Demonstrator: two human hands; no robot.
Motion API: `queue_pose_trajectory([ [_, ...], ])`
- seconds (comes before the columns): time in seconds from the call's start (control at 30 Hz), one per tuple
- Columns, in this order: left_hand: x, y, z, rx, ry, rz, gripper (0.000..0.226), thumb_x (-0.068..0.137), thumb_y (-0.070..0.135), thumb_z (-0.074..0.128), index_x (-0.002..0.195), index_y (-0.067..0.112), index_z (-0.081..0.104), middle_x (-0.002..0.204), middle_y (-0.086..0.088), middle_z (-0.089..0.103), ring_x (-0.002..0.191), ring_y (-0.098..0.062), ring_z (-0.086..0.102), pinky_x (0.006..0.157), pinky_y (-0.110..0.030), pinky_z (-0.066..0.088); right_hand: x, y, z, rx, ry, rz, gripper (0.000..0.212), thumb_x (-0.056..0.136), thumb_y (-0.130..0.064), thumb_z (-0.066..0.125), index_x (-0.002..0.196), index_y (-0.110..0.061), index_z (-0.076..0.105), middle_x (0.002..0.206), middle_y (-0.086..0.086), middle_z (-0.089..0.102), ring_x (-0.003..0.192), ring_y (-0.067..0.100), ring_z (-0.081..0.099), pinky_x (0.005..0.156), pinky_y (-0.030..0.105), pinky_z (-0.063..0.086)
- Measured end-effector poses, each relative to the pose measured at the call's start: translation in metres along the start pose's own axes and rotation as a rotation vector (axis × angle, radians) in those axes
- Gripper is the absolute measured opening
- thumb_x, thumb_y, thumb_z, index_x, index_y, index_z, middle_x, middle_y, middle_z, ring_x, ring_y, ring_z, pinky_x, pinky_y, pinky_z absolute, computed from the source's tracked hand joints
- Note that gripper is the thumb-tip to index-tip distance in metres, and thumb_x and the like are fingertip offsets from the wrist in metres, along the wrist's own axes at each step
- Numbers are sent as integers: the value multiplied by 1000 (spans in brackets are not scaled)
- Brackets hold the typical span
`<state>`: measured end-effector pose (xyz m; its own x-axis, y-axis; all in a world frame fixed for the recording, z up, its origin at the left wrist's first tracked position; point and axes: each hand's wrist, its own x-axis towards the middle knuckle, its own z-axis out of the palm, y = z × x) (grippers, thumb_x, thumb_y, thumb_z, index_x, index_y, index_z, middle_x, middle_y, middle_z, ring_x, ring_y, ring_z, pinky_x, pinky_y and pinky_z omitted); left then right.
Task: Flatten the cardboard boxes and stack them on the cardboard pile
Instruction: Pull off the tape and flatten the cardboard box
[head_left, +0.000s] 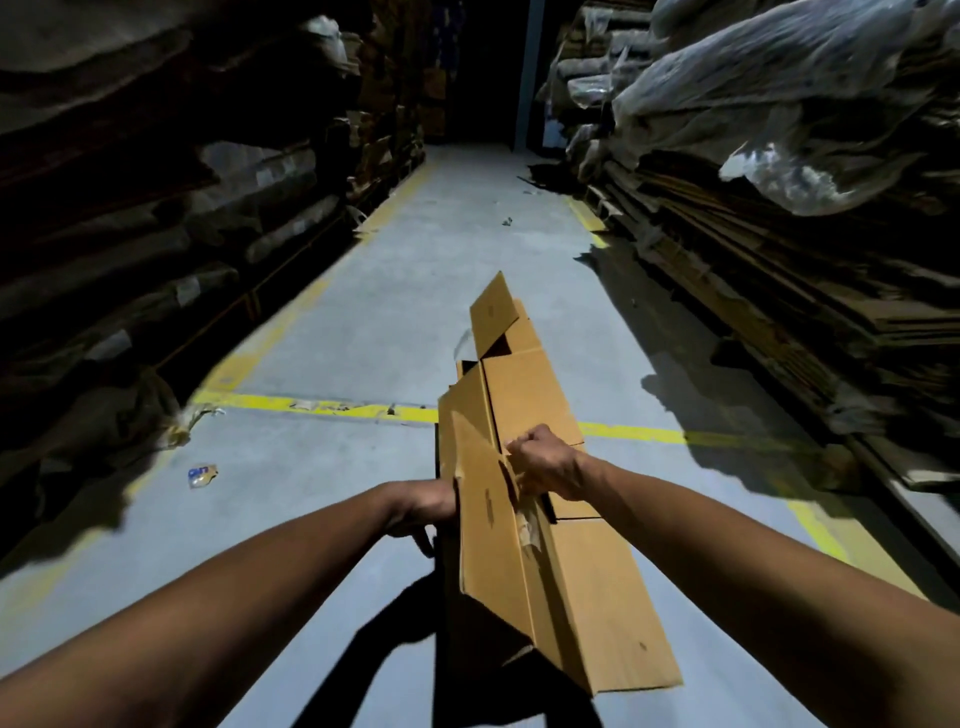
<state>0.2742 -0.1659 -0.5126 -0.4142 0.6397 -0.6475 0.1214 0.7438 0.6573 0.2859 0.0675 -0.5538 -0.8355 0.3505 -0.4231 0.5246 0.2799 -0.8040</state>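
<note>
Where yellow line (322, 407) crosses grey floor (363, 312), cardboard stacks (779, 291) flank aisle.

Viewpoint: one camera on the person's head, above both forearms.
Direction: forward and down, along an aisle floor (395, 291) between stacked goods on either side.
Nearness: close to the left hand (423, 506) and right hand (545, 462); the aisle's far end lies distant and dark.
Lens: wide-angle; the edges bend outward.
Shared scene: only one view.
</note>
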Motion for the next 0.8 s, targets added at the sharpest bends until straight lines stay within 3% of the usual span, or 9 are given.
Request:
queue_pose_trajectory([
  [0.1,8,17,-2,-66,138,-8,43,98,64,46,134,40,39,135,-8,62,107,-30,66,92,-59,57,-20,-7,4,-38,149,2,54,89,-55,65,120,-16,43,109,9,60,96,29,64,81,45,59],
  [0.17,17,24,-5,-148,221,-93,63,102,66,39,152,38,15,151,-19,44,118,-42,58,85,-59,54,-24,-6,4,-31,259,42,77,92,-54,69,139,-11,25,125,15,58,112,35,62,86,42,57],
  [0.27,35,13,-10,-259,319,-191,92,103,63,42,163,23,-15,165,-27,18,138,-51,44,92,-61,48,-27,-6,4,31,356,55,87,89,-50,76,140,-14,15,129,20,57,112,38,61,95,45,56],
  [0.37,55,-4,-15,-419,318,-215,112,80,63,71,160,10,13,151,-28,45,121,-46,63,84,-58,59,-27,-5,2,107,434,38,92,88,-40,79,144,-20,10,127,22,58,111,40,61,98,46,54],
  [0.47,67,-14,-25,-531,395,-159,106,59,67,74,142,4,53,114,-20,71,87,-36,73,82,-57,61,-35,-4,5,98,518,-80,88,94,-32,74,151,-18,9,98,11,60,115,43,60,99,42,48],
  [0.57,53,-2,-35,-664,498,-63,96,83,89,44,135,9,62,115,-13,72,99,-34,70,89,-46,60,-45,-3,10,41,510,-249,74,101,-39,62,152,-22,11,119,18,62,122,43,58,95,37,39],
  [0.63,36,15,-42,-776,477,30,82,97,81,30,125,12,65,106,-8,73,95,-28,69,78,-35,56,-50,-3,14,-44,445,-382,63,105,-42,52,153,-26,15,132,10,59,116,31,61,94,35,39],
  [0.7,28,27,-48,-785,439,95,85,95,82,31,135,15,63,117,-7,73,107,-27,69,88,-40,56,-56,-5,17,-135,292,-478,51,108,-41,46,149,-30,18,117,1,63,100,22,64,94,36,44],
  [0.8,22,38,-48,-647,486,134,88,85,88,49,140,21,59,140,-14,64,119,-29,65,104,-48,49,-64,-12,19,-275,71,-473,31,111,-42,37,135,-24,28,131,4,54,108,27,64,90,33,40],
])
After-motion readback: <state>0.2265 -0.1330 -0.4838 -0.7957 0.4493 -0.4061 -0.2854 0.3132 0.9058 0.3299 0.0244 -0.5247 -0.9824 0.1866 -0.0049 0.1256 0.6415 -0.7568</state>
